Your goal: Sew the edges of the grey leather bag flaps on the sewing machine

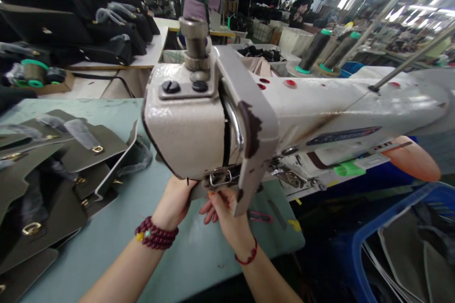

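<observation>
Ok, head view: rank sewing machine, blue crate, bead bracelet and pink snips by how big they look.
1. sewing machine, fills most of the frame.
2. blue crate, cropped at the edge.
3. bead bracelet.
4. pink snips; the bracelet is nearer the camera, so this pair is unsure.

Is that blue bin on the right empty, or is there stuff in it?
Not empty: the blue bin holds grey flat pieces, visible over its rim. How full, cannot tell.
</observation>
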Demonstrator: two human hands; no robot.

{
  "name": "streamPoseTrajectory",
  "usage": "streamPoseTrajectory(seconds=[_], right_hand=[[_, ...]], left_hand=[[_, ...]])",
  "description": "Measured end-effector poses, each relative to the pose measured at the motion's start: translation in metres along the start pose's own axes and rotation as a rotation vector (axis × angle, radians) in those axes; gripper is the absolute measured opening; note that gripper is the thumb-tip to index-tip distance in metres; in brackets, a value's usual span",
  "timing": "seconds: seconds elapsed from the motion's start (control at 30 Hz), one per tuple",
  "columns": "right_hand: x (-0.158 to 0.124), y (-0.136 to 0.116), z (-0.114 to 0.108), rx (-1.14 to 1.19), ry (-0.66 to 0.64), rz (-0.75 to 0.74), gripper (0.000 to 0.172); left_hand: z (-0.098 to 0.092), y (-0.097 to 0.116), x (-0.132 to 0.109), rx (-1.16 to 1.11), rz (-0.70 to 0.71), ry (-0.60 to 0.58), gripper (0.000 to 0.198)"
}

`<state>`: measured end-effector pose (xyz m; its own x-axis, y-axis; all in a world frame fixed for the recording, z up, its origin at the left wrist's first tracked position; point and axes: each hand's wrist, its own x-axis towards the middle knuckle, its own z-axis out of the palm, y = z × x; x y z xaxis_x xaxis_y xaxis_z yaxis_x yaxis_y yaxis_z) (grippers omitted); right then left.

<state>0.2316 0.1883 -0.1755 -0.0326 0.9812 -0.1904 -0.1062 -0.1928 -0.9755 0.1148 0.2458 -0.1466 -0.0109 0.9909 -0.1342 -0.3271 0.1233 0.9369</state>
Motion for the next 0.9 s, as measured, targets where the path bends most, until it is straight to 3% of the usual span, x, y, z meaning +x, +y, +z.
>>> streamPoseTrajectory(seconds=[0.17, 0.27, 0.53, 0.9], right_hand=[[-0.001, 0.001, 0.002, 0.019, 0.024, -0.006, 0.051], [-0.001, 0.000, 0.004, 0.025, 0.026, -0.017, 0.051], [-0.001, -0.011, 0.003, -0.023, 0.023, 0.027, 0.049], [-0.004, -0.016, 0.004, -0.044, 0.044, -0.006, 0.044]], left_hand=[[0.003, 0.003, -0.002, -0.013, 0.036, 0.002, 0.033], [-0.004, 0.000, -0.001, -0.027, -0.072, -0.022, 0.032], [-0.031, 0.005, -0.010, -0.025, -0.386, -0.352, 0.027], [-0.029, 0.006, -0.009, 0.076, -0.367, -0.396, 0.025]])
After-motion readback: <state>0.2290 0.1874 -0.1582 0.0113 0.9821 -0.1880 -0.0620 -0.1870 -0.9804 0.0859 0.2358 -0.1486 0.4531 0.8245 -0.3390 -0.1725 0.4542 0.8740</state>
